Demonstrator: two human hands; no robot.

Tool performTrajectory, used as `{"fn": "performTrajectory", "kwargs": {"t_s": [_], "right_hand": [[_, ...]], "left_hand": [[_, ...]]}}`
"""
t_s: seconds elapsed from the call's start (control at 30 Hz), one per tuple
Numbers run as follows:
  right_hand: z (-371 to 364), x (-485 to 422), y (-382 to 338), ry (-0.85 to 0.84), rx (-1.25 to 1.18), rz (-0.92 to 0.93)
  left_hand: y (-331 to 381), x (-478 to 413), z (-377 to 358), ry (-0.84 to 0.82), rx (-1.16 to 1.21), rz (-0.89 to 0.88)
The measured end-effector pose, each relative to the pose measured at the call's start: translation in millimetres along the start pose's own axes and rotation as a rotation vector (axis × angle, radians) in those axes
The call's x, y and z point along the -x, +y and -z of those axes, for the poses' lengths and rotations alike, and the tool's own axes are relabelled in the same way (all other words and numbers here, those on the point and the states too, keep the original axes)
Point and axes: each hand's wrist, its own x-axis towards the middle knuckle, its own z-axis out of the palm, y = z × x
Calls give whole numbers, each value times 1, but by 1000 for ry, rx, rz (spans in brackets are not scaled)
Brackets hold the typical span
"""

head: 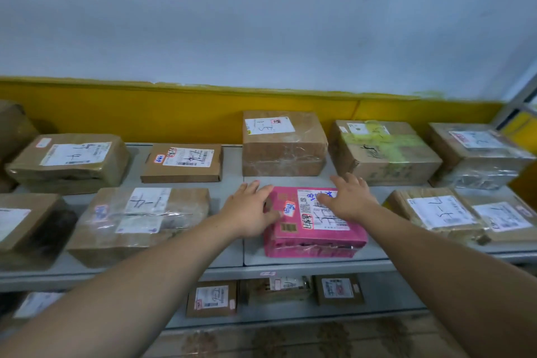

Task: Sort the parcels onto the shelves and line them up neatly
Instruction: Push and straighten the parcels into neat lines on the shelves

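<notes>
A pink parcel (313, 237) with a white label lies at the front of the grey top shelf (226, 259). My left hand (250, 212) is at the parcel's left edge with fingers spread and the thumb on its top. My right hand (348, 197) lies flat on the parcel's top right, fingers straight and spread over the label. Neither hand curls round it. Brown cardboard parcels stand in two rows around it: a tall box (283, 144) right behind, a flat box (183, 163) at the back left, and a taped box (139, 222) at the front left.
More parcels fill the right side, one with green tape (383, 151) and flat ones (436, 215) at the front right. A lower shelf (386, 296) holds small boxes (212, 298). A yellow band and white wall (261, 23) back the shelf. A gap lies between the pink parcel and the taped box.
</notes>
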Motion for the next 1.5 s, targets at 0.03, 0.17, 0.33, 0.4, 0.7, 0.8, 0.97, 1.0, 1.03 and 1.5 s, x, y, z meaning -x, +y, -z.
{"fn": "performTrajectory", "kwargs": {"t_s": [0.03,0.17,0.33,0.4,0.7,0.8,0.97,1.0,1.03,1.5], "right_hand": [[-5,-2,8,-22,-27,0],[-24,-5,26,-130,-159,59],[-37,-6,28,-112,-240,99],[-38,-5,23,-110,-233,115],[-48,-1,8,-105,-252,164],[-47,-5,7,-116,-253,160],[-38,-14,11,-102,-176,159],[-34,-17,10,-84,-167,162],[-29,-19,10,-66,-166,163],[42,-95,-22,152,-34,305]], "left_hand": [[8,-4,-9,-5,66,23],[23,-13,-36,-28,216,84],[22,-6,-52,-37,223,99],[19,-1,-53,-20,241,115],[4,13,-50,4,183,149],[4,10,-50,21,167,158],[9,1,-45,49,112,165],[11,-2,-43,55,81,151],[13,-5,-41,62,47,139],[31,-59,-55,45,-163,149]]}}
